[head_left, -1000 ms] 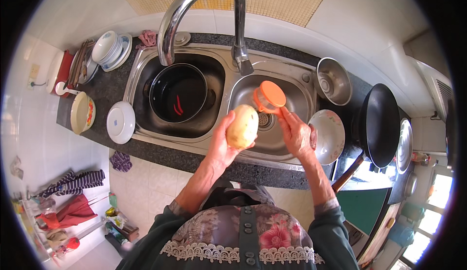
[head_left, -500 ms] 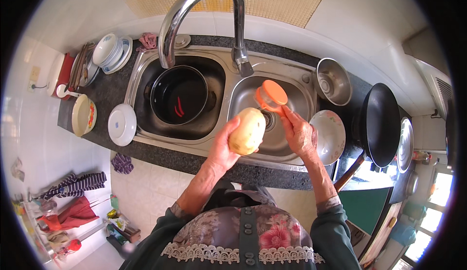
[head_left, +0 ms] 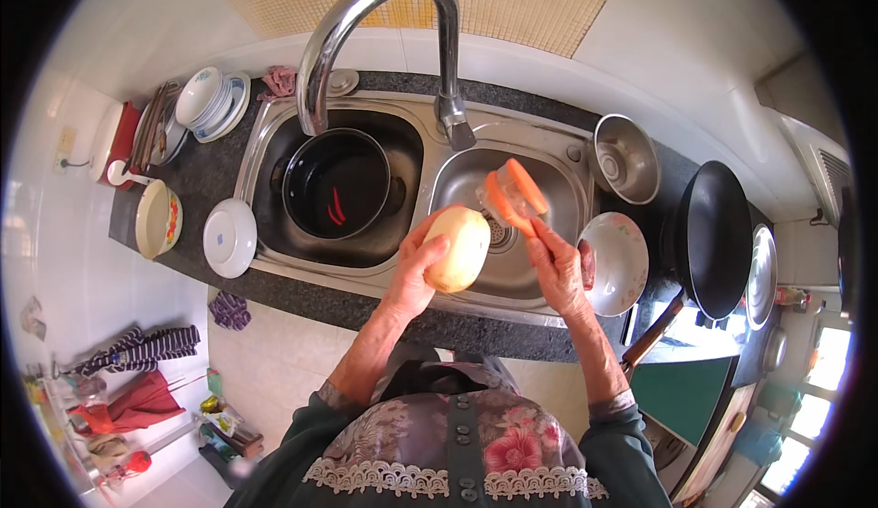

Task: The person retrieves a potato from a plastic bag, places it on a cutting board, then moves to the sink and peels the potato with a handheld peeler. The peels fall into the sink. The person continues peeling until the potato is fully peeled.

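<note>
My left hand (head_left: 411, 275) is wrapped round a large, pale yellow peeled potato (head_left: 460, 250), held over the front of the right basin (head_left: 560, 199). In my right hand (head_left: 561, 273) is an orange peeler (head_left: 517, 192) with a clear catch box, gripped by its handle. The peeler's head is tilted on edge, just beyond and to the right of the potato, apart from it. Beside my right hand, a dark reddish piece (head_left: 586, 264) shows at the rim of a white flowered bowl (head_left: 620, 266); I cannot tell what it is.
A black pot (head_left: 315, 174) with red chilies (head_left: 337, 208) stands in the left basin. The faucet (head_left: 448, 60) arches above. To the right are a steel bowl (head_left: 627, 159) and a black wok (head_left: 716, 238); to the left, a white plate (head_left: 230, 236) and a cream enamel bowl (head_left: 157, 218).
The peeler has turned from flat to edge-on and shifted slightly right, a little farther from the potato. The potato has tilted a bit and moved slightly left in my left hand.
</note>
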`<act>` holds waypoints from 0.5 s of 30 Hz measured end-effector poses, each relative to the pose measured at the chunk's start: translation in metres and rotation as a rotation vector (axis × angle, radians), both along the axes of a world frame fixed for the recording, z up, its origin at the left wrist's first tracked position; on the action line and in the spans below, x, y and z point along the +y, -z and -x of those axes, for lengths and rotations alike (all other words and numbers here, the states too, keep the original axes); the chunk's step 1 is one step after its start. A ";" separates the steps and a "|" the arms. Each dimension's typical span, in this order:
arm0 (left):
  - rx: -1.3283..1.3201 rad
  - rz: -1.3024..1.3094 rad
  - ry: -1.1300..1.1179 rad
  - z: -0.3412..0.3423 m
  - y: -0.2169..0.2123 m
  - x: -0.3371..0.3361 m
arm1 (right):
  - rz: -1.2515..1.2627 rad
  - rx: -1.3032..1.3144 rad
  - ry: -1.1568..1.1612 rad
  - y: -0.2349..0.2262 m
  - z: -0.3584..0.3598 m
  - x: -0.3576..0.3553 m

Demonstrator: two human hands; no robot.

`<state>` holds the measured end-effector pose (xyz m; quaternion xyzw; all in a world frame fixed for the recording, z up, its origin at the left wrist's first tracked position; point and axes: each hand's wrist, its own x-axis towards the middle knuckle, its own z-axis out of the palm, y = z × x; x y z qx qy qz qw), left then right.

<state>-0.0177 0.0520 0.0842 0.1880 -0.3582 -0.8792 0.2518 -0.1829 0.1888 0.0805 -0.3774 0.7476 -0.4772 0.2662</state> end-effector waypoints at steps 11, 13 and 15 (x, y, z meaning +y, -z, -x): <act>-0.041 0.098 -0.035 -0.007 0.017 0.000 | -0.152 0.248 -0.014 -0.015 -0.002 -0.004; -0.044 0.079 -0.028 -0.009 0.025 -0.004 | 0.046 -0.188 0.049 -0.012 -0.011 -0.004; -0.034 0.036 -0.013 -0.012 0.030 -0.008 | 0.096 -0.287 0.007 -0.019 -0.010 -0.006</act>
